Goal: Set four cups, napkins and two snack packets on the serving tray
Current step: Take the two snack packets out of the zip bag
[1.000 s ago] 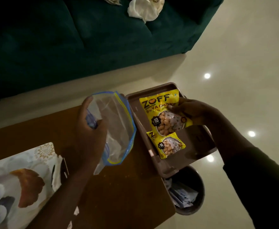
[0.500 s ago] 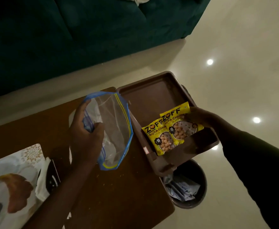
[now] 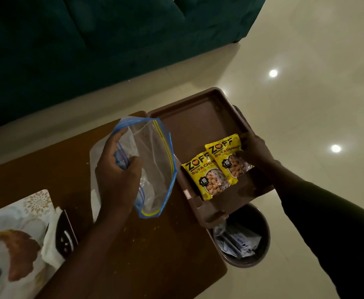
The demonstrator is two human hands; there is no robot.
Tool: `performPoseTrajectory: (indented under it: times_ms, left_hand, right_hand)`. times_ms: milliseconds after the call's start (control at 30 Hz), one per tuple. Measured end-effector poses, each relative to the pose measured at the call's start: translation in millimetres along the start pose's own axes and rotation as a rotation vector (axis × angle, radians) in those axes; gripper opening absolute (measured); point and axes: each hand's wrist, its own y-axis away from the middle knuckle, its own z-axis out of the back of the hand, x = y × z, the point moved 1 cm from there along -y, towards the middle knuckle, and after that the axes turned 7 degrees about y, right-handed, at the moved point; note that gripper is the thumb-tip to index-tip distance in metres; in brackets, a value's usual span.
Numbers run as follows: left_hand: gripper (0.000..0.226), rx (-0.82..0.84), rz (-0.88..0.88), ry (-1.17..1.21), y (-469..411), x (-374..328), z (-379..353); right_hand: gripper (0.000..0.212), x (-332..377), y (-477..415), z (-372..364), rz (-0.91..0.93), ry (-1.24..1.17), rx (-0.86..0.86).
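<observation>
Right hand (image 3: pixel 255 153) grip on snack packet (image 3: pixel 228 161), left hand (image 3: pixel 117 171) clutching zip bag (image 3: pixel 155 160)

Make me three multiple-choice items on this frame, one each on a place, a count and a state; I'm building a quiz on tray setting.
1. Where do the snack packets lie?
A. on the sofa
B. in the brown tray
C. in the bin

2. How many yellow packets show?
A. one
B. two
C. four

3. The zip bag in the left hand is:
A. open at the mouth
B. zipped shut
C. lying flat, unheld

Answers:
1 B, both rest on the tray floor under the right hand.
2 B, two overlap.
3 A, its rim gapes.
</observation>
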Motion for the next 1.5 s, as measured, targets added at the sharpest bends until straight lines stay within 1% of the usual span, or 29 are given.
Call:
performPoseTrajectory:
  times_ms: [100, 133, 167, 233, 300, 367, 400, 433, 500, 533, 567, 600, 633, 700, 767, 833, 867, 900, 967, 1000, 1033, 1100, 1167, 1200, 1267, 1300, 1367, 1400, 1500]
  left_hand:
    - [0.054, 0.01, 0.019, 0.02, 1, 0, 3]
    - [0.054, 0.006, 0.023, 0.029, 1, -1, 4]
    - [0.054, -0.002, 0.028, 0.046, 1, -3, 5]
    - [0.056, -0.018, 0.052, 0.094, -1, -9, 6]
    - [0.054, -0.018, 0.077, 0.151, -4, -18, 4]
    - [0.048, 0.009, 0.125, 0.247, -7, -27, 3]
    - [0.046, 0.023, 0.152, 0.299, -8, -30, 3]
    - [0.045, 0.036, 0.177, 0.345, -8, -34, 3]
    - [0.046, 0.083, 0.226, 0.418, -5, -40, 2]
    - [0.048, 0.116, 0.247, 0.448, -4, -42, 3]
    - [0.052, 0.151, 0.26, 0.47, -3, -45, 4]
    - [0.055, 0.188, 0.262, 0.482, -1, -47, 7]
    - [0.057, 0.221, 0.257, 0.49, 0, -50, 10]
    - [0.058, 0.238, 0.194, 0.458, 2, -56, 22]
    - [0.057, 0.157, 0.05, 0.303, 3, -58, 38]
    - [0.054, 0.031, -0.079, 0.133, 0, -53, 61]
    - [0.048, -0.012, -0.094, 0.074, -1, -48, 72]
    - [0.039, -0.025, -0.066, 0.037, 0, -43, 82]
    - [0.021, 0.052, 0.1, 0.043, 4, -28, 98]
    - [0.016, 0.126, 0.214, 0.094, 8, -20, 104]
    - [0.017, 0.208, 0.324, 0.163, 12, -13, 109]
    - [0.022, 0.351, 0.515, 0.332, 20, -1, 120]
    - [0.021, 0.438, 0.641, 0.476, 25, 8, 129]
    - [0.021, 0.458, 0.66, 0.513, 27, 11, 133]
    - [0.021, 0.442, 0.606, 0.499, 28, 14, 139]
    - [0.021, 0.412, 0.547, 0.462, 28, 15, 141]
    - [0.023, 0.366, 0.423, 0.384, 26, 14, 146]
    - [0.024, 0.363, 0.375, 0.35, 26, 13, 148]
    - [0.03, 0.318, 0.308, 0.305, 23, 11, 158]
  right_hand:
    - [0.046, 26, 16, 11, 0.078, -0.067, -0.179]
    - [0.048, 40, 25, 14, 0.123, -0.139, -0.222]
    - [0.053, 56, 37, 16, 0.189, -0.216, -0.224]
    - [0.071, 89, 67, 14, 0.383, -0.279, -0.12]
    - [0.087, 117, 97, 8, 0.574, -0.255, 0.025]
    - [0.108, 141, 123, 2, 0.667, -0.283, 0.147]
    - [0.112, 152, 135, -1, 0.692, -0.354, 0.194]
    - [0.108, 163, 146, -3, 0.691, -0.474, 0.238]
    - [0.082, 181, 164, -4, 0.591, -0.762, 0.299]
    - [0.066, 188, 171, -3, 0.519, -0.899, 0.295]
    - [0.053, 193, 175, -2, 0.447, -1.013, 0.253]
    - [0.044, 196, 177, -1, 0.394, -1.1, 0.191]
    - [0.04, 196, 177, -1, 0.36, -1.167, 0.149]
    - [0.037, 195, 175, -1, 0.28, -1.245, 0.147]
    - [0.035, 191, 173, -4, 0.176, -1.268, 0.157]
    - [0.033, 184, 172, -7, 0.086, -1.303, 0.186]
    - [0.03, 181, 173, -9, 0.061, -1.33, 0.218]
    - [0.025, 179, 173, -10, 0.053, -1.35, 0.255]
    - [0.018, 177, 173, -11, 0.054, -1.39, 0.329]
    - [0.018, 177, 173, -12, 0.032, -1.411, 0.372]
    - [0.017, 177, 172, -13, 0.012, -1.421, 0.418]
    - [0.016, 180, 172, -15, 0.015, -1.386, 0.523]
    - [0.017, 184, 176, -18, 0.039, -1.371, 0.633]
    - [0.017, 186, 180, -19, 0.043, -1.368, 0.668]
    - [0.013, 192, 188, -23, 0.062, -1.31, 0.664]
    - [0.022, 195, 192, -25, 0.066, -1.278, 0.629]
    - [0.052, 202, 203, -30, 0.055, -1.195, 0.541]
    - [0.061, 207, 210, -32, 0.041, -1.154, 0.502]
    - [0.065, 211, 225, -35, -0.007, -1.158, 0.427]
